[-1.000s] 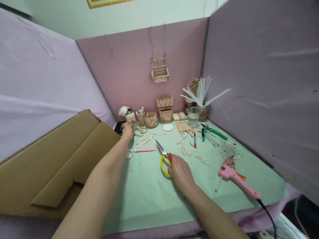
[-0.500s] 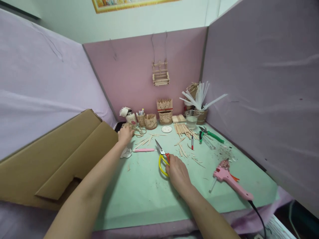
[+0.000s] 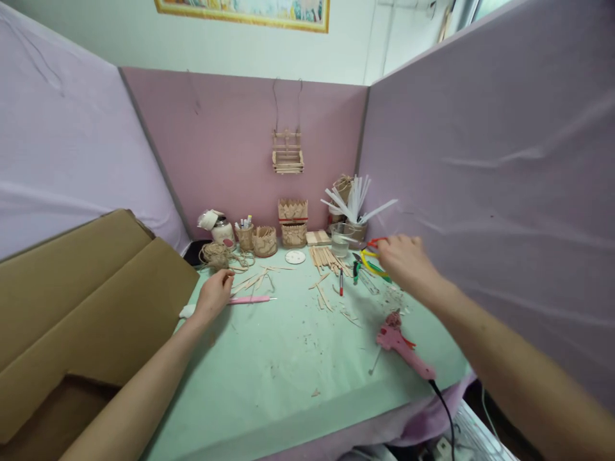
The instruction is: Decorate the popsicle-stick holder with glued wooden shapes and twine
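My left hand (image 3: 215, 296) is closed in a pinch above the left part of the table, with a thin strand of twine (image 3: 271, 276) trailing near its fingertips. Just behind it lies the ball of twine (image 3: 214, 255), with loose loops to its right. A pink-handled tool (image 3: 250, 299) with a thin metal tip lies beside this hand. On the right, my right hand (image 3: 406, 259) is raised over the table and closed around scissors; their yellow and red handles (image 3: 369, 261) show, while the blades are hidden. Green-handled pliers (image 3: 356, 271) lie below the scissors, partly covered.
A pink glue gun (image 3: 403, 349) with a black cord lies front right. Wooden sticks (image 3: 327, 260), a red marker (image 3: 341, 282) and a clear cup (image 3: 340, 242) are farther back. Baskets (image 3: 265, 242) line the rear; a cardboard box (image 3: 86, 288) leans at left.
My right hand has carried the scissors from the middle of the table to the right and farther back. My left hand has come away from the twine ball toward me. The view has turned right.
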`<move>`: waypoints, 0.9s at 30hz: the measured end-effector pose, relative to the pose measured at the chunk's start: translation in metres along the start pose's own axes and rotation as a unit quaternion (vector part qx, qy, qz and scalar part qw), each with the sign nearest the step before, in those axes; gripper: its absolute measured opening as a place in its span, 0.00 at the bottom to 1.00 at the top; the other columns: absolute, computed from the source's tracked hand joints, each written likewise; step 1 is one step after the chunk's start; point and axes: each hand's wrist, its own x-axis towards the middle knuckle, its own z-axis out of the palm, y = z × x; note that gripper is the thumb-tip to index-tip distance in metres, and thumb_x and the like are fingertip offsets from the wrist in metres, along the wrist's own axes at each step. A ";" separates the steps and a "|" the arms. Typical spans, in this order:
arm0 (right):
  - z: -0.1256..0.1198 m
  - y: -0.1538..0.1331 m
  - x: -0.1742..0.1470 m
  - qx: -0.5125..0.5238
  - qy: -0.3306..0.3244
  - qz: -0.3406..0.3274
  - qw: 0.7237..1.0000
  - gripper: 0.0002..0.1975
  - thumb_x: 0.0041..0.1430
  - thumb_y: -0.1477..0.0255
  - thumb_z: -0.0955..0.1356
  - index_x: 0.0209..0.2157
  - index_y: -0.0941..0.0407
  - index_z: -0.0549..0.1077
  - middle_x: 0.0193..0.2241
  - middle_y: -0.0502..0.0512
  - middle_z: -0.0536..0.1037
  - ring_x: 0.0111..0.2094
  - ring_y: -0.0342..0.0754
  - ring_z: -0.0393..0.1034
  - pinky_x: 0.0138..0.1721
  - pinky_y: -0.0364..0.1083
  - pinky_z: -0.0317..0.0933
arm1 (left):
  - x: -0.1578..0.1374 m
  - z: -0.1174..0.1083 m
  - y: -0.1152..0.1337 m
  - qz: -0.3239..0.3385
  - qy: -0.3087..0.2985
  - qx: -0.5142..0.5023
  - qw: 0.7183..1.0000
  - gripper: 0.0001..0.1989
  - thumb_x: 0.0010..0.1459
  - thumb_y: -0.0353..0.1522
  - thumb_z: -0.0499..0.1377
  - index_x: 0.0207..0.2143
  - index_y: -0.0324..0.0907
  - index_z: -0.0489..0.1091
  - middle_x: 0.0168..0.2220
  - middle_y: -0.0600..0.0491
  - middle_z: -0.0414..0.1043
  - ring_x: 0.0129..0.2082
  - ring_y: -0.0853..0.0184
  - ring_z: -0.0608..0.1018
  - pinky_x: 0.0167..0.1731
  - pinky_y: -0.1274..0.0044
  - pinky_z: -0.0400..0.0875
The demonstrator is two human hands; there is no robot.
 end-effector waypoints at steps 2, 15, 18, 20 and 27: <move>-0.010 0.024 0.026 -0.049 0.009 -0.006 0.999 0.10 0.59 0.83 0.60 0.34 0.65 0.73 0.35 0.68 0.74 0.40 0.55 0.66 0.42 0.54 0.50 | -0.007 0.002 0.004 0.003 -0.008 -0.021 1.000 0.12 0.55 0.35 0.50 0.35 0.44 0.72 0.37 0.47 0.78 0.37 0.58 0.76 0.37 0.72 0.67; -0.023 0.077 0.170 -0.218 -0.053 -0.101 0.969 0.15 0.62 0.80 0.59 0.38 0.58 0.76 0.43 0.64 0.73 0.45 0.53 0.63 0.33 0.44 0.58 | -0.023 0.004 0.005 0.021 -0.088 -0.022 0.996 0.16 0.58 0.37 0.47 0.34 0.42 0.73 0.38 0.48 0.77 0.39 0.59 0.76 0.40 0.72 0.67; -0.020 0.078 0.192 -0.218 -0.058 -0.112 0.968 0.15 0.63 0.80 0.59 0.38 0.59 0.76 0.43 0.65 0.73 0.45 0.51 0.63 0.33 0.44 0.57 | -0.025 0.005 0.002 0.028 -0.092 -0.023 0.995 0.16 0.58 0.37 0.47 0.34 0.42 0.73 0.38 0.49 0.77 0.39 0.60 0.76 0.40 0.72 0.68; -0.018 0.079 0.205 -0.216 -0.062 -0.118 0.967 0.14 0.63 0.81 0.59 0.39 0.60 0.76 0.43 0.67 0.73 0.45 0.51 0.63 0.33 0.45 0.56 | -0.026 0.004 0.001 0.026 -0.086 -0.026 0.996 0.15 0.58 0.37 0.48 0.34 0.42 0.72 0.38 0.49 0.77 0.39 0.60 0.76 0.40 0.72 0.68; -0.008 0.087 0.234 -0.222 -0.066 -0.120 0.965 0.13 0.62 0.81 0.61 0.38 0.61 0.77 0.42 0.68 0.74 0.46 0.51 0.62 0.34 0.46 0.56 | -0.026 0.001 -0.002 0.018 -0.096 -0.030 0.995 0.16 0.58 0.39 0.48 0.35 0.43 0.73 0.39 0.50 0.77 0.39 0.61 0.77 0.40 0.73 0.69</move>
